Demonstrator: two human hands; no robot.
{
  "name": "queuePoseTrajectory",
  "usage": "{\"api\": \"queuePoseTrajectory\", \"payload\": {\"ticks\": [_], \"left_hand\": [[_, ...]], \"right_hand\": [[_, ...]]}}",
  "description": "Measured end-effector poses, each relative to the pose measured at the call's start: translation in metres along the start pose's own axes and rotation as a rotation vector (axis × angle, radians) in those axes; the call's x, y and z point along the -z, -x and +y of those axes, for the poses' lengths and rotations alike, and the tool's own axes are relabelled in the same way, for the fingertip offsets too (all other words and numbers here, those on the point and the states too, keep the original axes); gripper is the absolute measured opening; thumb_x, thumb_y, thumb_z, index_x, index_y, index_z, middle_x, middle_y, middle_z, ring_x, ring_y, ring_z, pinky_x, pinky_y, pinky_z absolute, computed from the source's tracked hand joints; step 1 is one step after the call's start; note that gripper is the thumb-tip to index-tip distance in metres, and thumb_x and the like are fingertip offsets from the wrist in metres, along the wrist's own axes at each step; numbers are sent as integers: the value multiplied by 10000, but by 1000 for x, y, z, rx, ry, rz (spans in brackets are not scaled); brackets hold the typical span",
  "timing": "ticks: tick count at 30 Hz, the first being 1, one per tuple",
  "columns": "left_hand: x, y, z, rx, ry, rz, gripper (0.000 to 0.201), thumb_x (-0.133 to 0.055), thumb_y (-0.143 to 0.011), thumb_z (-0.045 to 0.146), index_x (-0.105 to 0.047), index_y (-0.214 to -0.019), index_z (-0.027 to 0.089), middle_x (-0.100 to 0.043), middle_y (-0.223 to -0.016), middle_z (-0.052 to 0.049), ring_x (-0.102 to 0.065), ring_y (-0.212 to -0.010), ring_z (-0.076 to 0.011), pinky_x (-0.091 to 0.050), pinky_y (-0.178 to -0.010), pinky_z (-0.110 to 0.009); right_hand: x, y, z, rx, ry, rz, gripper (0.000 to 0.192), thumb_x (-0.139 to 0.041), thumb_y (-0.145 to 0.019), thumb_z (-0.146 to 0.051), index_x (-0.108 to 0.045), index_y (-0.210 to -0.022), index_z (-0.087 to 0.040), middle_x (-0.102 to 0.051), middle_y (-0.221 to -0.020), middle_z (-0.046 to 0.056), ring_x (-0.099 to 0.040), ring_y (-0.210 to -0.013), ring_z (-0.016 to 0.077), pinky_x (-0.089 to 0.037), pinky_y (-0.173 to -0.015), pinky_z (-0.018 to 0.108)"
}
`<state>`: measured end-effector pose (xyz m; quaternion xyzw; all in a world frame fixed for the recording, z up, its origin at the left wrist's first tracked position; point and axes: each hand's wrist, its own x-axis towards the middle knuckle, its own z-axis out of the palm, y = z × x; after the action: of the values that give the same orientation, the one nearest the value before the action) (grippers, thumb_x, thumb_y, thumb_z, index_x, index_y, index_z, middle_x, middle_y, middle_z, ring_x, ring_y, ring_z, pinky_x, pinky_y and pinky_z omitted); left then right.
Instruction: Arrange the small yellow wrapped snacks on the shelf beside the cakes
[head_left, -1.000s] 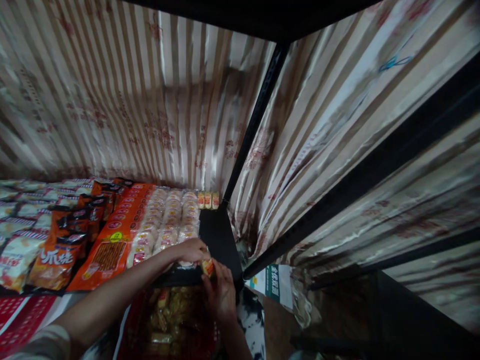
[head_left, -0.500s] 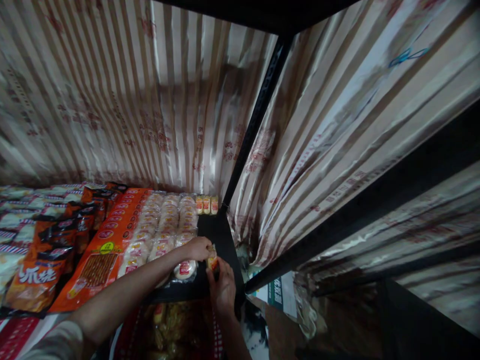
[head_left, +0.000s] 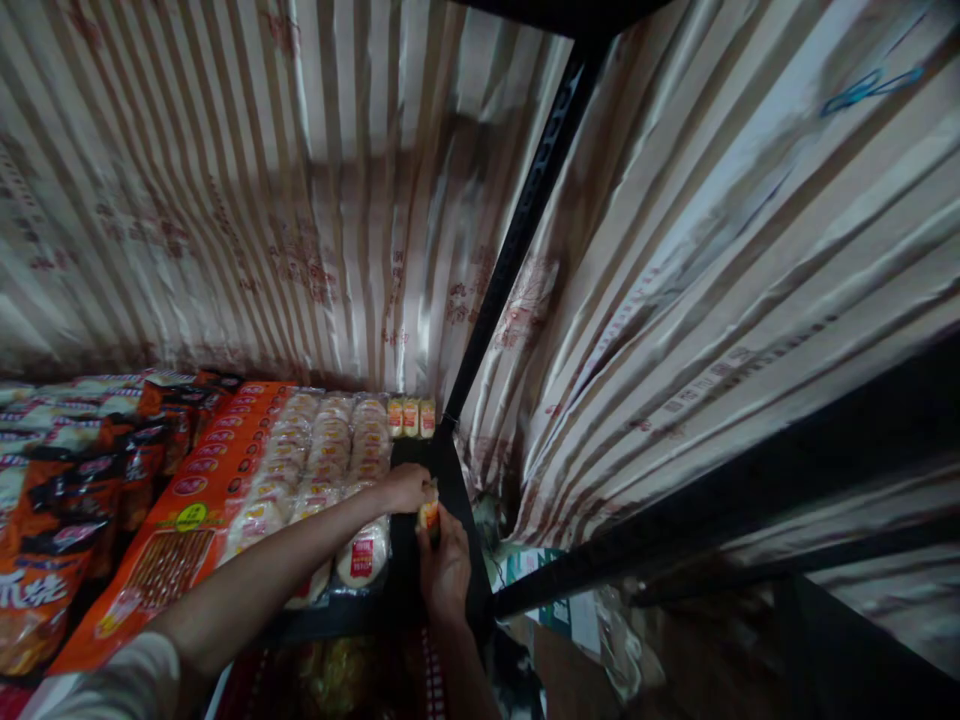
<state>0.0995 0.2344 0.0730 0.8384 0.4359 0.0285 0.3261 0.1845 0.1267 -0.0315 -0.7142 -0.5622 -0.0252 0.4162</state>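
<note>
Both hands meet over the dark shelf [head_left: 412, 452] at its right end. Between them is a small yellow snack packet [head_left: 428, 514] with a red and orange label. My left hand [head_left: 405, 488] reaches across from the left and pinches its upper end. From below, my right hand [head_left: 445, 560] closes its fingers round the lower right side. Three similar small packets [head_left: 410, 418] stand in a row at the shelf's back corner. Just left of my hands lie rows of round, pale cakes in clear wrap [head_left: 361, 560], partly covered by my left forearm.
Orange snack packs [head_left: 169, 545] and dark orange bags [head_left: 37, 590] fill the shelf's left. A black metal post [head_left: 517, 235] rises at the back corner, and a thick black bar [head_left: 637, 520] slants along the right. Striped sheeting [head_left: 337, 200] hangs behind. A lower bin holds wrapped goods [head_left: 349, 675].
The view has shifted slightly, so the goods on the left sit lower and farther left. Both hands keep hold of the small packet, which now shows more of its label.
</note>
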Motion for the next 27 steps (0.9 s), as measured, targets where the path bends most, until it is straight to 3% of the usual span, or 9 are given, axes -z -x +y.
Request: {"api": "queuePoseTrajectory", "payload": {"ticks": [5,8,12,17,19,23,27], "left_hand": [[0,-18,-3,24,66,119,266,-478,-818,227,-631,-1021,150,-685,-883,-61,-627,-799,-163,-433,-677,-223],[-2,-30,-10,54,150,154,259,-452,-838,215,-612,-1033,152,-678,-838,-49,-632,-776,-153,-450,-690,-229],[-5,-46,-21,53,252,169,229,-453,-816,150,-605,-987,151,-658,-765,-27,-633,-746,-141,-473,-692,-229],[-9,-60,-28,24,317,207,339,-420,-774,53,-560,-1070,137,-665,-818,-30,-638,-746,-121,-490,-721,-227],[-8,-62,-27,-9,252,245,368,-406,-762,29,-562,-1079,134,-674,-851,-41,-641,-784,-130,-493,-758,-242],[-1,-62,-24,-115,-79,366,410,-389,-737,-9,-604,-1059,127,-668,-1009,-102,-608,-973,-189,-471,-875,-299],[2,-71,-32,-258,-397,468,425,-383,-785,1,-583,-1142,115,-577,-1243,-117,-418,-1260,-206,-365,-1035,-332]], "right_hand": [[-12,-20,6,-30,2,25,408,-379,-909,-368,-546,-1152,-85,-633,-982,169,-566,-915,266,-449,-787,382],[-18,-32,7,-97,-60,59,382,-416,-886,-372,-521,-1143,-109,-632,-982,158,-582,-892,255,-449,-772,361],[-26,-48,6,-196,-78,109,280,-426,-872,-397,-521,-975,-155,-625,-864,124,-585,-805,244,-439,-698,331],[-34,-63,7,-94,-31,182,237,-381,-888,-364,-511,-903,-167,-602,-842,120,-555,-838,252,-411,-754,359],[-36,-69,7,-77,-11,185,231,-372,-893,-343,-518,-902,-165,-596,-853,121,-547,-861,253,-402,-778,365],[-40,-79,8,-106,38,168,255,-366,-896,-341,-534,-932,-152,-600,-863,136,-549,-864,269,-402,-770,375],[-43,-87,10,-156,35,186,319,-344,-901,-398,-551,-936,-158,-615,-857,143,-567,-819,272,-407,-721,373]]}}
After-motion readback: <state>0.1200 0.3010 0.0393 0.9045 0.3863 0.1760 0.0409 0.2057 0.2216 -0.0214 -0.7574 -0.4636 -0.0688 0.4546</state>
